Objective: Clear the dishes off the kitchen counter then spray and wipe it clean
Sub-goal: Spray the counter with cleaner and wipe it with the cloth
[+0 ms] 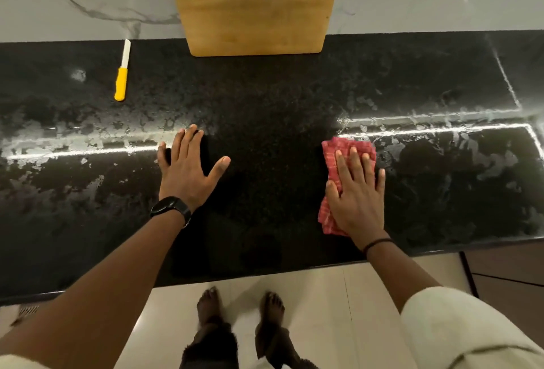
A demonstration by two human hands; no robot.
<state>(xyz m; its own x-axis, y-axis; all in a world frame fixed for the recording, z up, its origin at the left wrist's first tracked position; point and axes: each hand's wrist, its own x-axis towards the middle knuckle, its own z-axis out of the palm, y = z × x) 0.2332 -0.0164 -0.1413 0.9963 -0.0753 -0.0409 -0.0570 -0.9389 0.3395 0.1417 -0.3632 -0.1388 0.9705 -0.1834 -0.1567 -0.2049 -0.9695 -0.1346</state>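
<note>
The black speckled counter (270, 98) spans the view, with wet streaks and foam patches on its left and right parts. A red checked cloth (332, 159) lies on it right of centre. My right hand (357, 192) presses flat on the cloth with straight, spread fingers. My left hand (187, 168) rests flat on the bare counter left of centre, fingers straight and spread, holding nothing.
A wooden cutting board (256, 3) leans against the marble wall at the back centre. A knife with a yellow handle and white blade (122, 74) lies at the back left. The counter's front edge runs just above my feet on the pale floor.
</note>
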